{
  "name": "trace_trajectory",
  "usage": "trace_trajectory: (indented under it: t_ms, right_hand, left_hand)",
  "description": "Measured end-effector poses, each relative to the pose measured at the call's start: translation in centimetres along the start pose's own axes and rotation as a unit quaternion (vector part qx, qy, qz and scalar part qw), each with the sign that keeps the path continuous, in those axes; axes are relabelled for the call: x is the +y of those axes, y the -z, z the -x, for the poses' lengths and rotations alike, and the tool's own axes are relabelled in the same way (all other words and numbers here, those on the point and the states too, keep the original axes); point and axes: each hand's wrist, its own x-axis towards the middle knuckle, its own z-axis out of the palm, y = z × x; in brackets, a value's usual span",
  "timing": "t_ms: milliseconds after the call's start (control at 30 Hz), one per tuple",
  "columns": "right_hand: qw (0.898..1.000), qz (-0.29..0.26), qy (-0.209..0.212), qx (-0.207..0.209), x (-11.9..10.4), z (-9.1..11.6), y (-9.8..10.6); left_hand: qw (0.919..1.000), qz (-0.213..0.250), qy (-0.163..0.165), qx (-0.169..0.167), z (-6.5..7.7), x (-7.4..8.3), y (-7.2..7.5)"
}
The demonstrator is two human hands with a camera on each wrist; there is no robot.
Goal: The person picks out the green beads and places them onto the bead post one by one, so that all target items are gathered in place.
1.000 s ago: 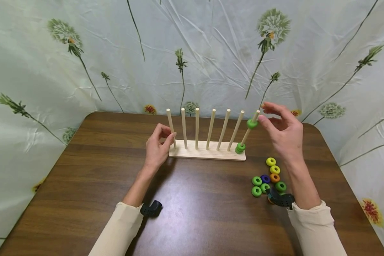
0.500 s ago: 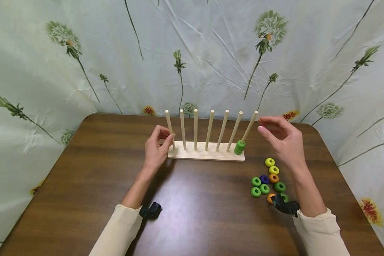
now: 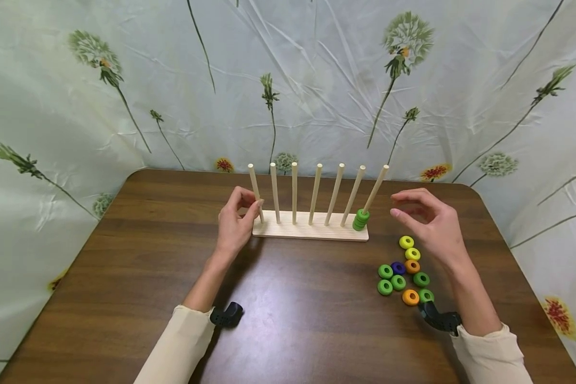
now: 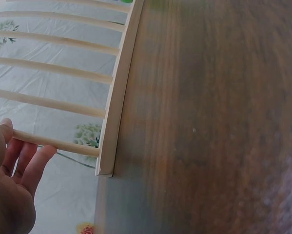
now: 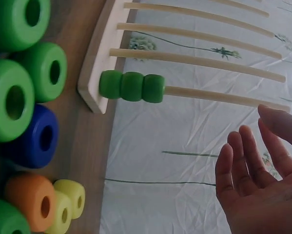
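A wooden stand with a flat base (image 3: 310, 231) and several upright pegs is on the table. Thumb and fingers of my left hand (image 3: 237, 220) pinch its leftmost peg (image 4: 58, 143). On the rightmost peg (image 3: 376, 188), three green rings (image 5: 131, 86) are stacked down at the base. My right hand (image 3: 432, 221) hovers to the right of that peg, fingers loosely bent and holding nothing. Below it lie loose rings: yellow rings (image 3: 413, 254), orange rings (image 3: 410, 297), a dark blue ring (image 5: 38, 136) and several green rings (image 3: 385, 287).
The brown wooden table (image 3: 297, 314) has its back edge just behind the stand. Behind it hangs a pale curtain (image 3: 187, 90) printed with dandelions. A black wrist camera (image 3: 439, 318) on the right arm is close to the nearest loose rings.
The third green ring has dropped down the rightmost peg onto the two below. My right hand has moved away from the peg's top, down and rightward. My left hand keeps its place.
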Motion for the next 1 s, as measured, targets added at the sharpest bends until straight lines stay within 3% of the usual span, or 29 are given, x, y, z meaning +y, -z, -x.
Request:
trace_trajectory:
  t_ms: [367, 567, 1000]
  right_hand:
    - [0.995, 0.074, 0.004, -0.061, 1.2, 1.6, 0.3]
    - [0.993, 0.091, 0.012, -0.080, 1.5, 2.1, 0.6]
    - [0.985, 0.120, -0.009, -0.125, 1.8, 3.0, 0.1]
  left_hand:
    - [1.0000, 0.006, -0.005, -0.001, 0.0, -0.1, 0.0]
    - [1.0000, 0.001, -0.003, -0.001, 0.0, 0.0, 0.1]
    - [1.0000, -0.001, -0.003, -0.003, 0.0, -0.1, 0.0]
